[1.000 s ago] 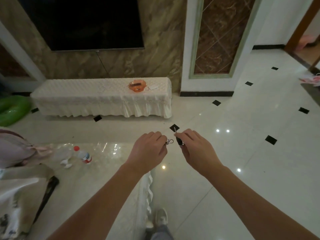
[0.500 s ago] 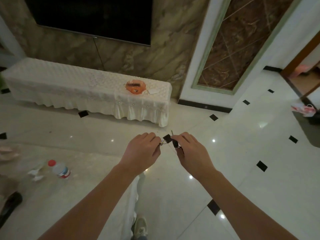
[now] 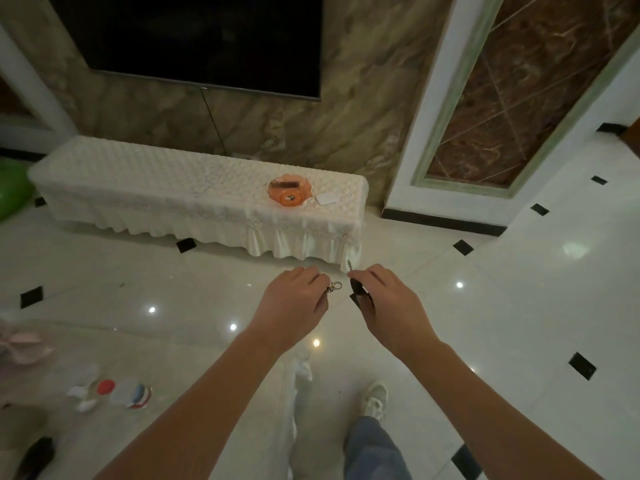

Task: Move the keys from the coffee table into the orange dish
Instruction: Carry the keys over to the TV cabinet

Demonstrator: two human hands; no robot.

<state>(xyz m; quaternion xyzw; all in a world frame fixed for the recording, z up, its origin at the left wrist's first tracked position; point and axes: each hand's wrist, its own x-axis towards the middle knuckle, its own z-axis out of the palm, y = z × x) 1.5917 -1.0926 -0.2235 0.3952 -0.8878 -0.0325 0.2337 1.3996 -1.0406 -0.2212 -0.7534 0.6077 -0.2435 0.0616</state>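
Observation:
My right hand (image 3: 384,303) grips a black key fob (image 3: 358,292) with a metal key blade sticking up above the fingers. My left hand (image 3: 294,306) pinches a small metal clasp (image 3: 334,287) of the keys; a narrow gap shows between clasp and fob. Both hands are held out in front of me above the floor. The orange dish (image 3: 290,192) stands on the cloth-covered TV bench (image 3: 156,188) ahead, near its right end, with a dark flat item and an orange round piece inside it.
A white card (image 3: 326,199) lies right of the dish. The glass coffee table (image 3: 173,393) at lower left carries a plastic bottle (image 3: 128,393). Shiny tiled floor separates me from the bench. A white pillar (image 3: 426,143) rises at right, and a TV (image 3: 194,39) hangs above the bench.
The view has moved closer to the bench and the dish appears larger. My hands have drawn slightly apart while still holding the keys.

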